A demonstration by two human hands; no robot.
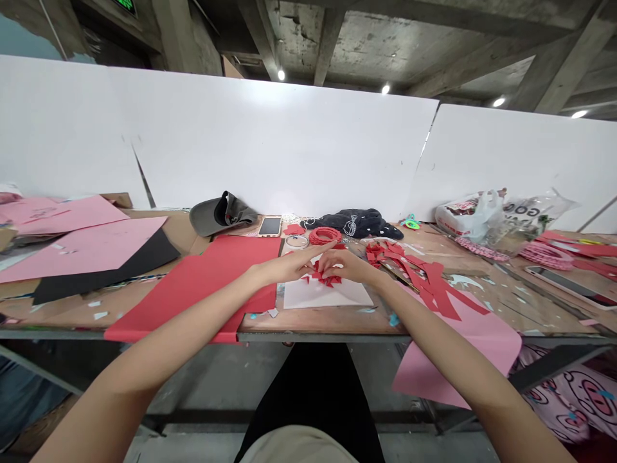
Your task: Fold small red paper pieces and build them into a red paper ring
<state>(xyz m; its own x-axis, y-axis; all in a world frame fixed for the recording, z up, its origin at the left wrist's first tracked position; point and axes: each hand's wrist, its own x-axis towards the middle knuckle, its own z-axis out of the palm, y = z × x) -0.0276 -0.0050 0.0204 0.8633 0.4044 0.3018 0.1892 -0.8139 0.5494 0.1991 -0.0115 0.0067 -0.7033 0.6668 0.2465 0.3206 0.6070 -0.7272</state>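
Observation:
A white sheet (328,298) lies at the table's front edge, with small folded or cut red paper pieces (330,280) clustered on it. My left hand (295,265) reaches over the sheet from the left, its fingers stretched toward my right hand. Bent fingers of my right hand (348,265) close at the red pieces from the right and appear to pinch one; the fingertips are partly hidden. Just behind the hands sit a coiled red paper ring (324,236) and a roll of tape (296,242).
Red sheets (207,273) spread to the left, near a phone (270,226) and a grey cap (222,214). Red strips (434,283) overlie a pink sheet (463,347) hanging off the front edge at right. Dark cloth (361,222) and plastic bags (482,215) stand by the white partition (270,141).

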